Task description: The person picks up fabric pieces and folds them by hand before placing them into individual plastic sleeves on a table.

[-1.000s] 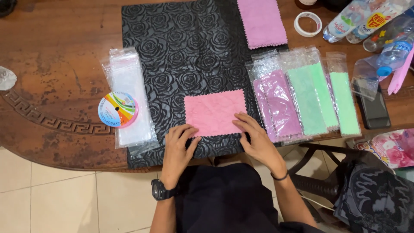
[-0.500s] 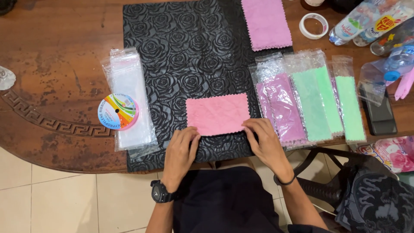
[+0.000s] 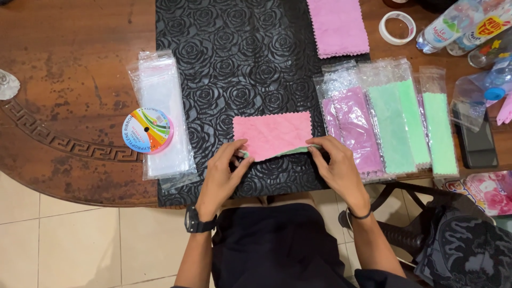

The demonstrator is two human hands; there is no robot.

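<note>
A pink zigzag-edged cloth (image 3: 272, 133) lies on a black rose-embossed mat (image 3: 229, 58), with a thin green cloth edge (image 3: 290, 151) showing under its near side. My left hand (image 3: 223, 173) pinches the cloth's near left corner. My right hand (image 3: 337, 165) pinches the near right corner. Both hands lift the near edge slightly off the mat.
Clear bags holding purple and green cloths (image 3: 389, 120) lie right of the mat. Empty clear bags (image 3: 160, 106) with a colourful ribbon spool (image 3: 148, 130) lie left. A second pink cloth (image 3: 338, 26), tape roll (image 3: 397, 28), bottles (image 3: 453, 26) and a dark phone (image 3: 474, 138) sit on the wooden table (image 3: 64, 69).
My hands have moved from resting on the pink cloth's near edge to pinching its two near corners, raising that edge so a green cloth shows beneath.
</note>
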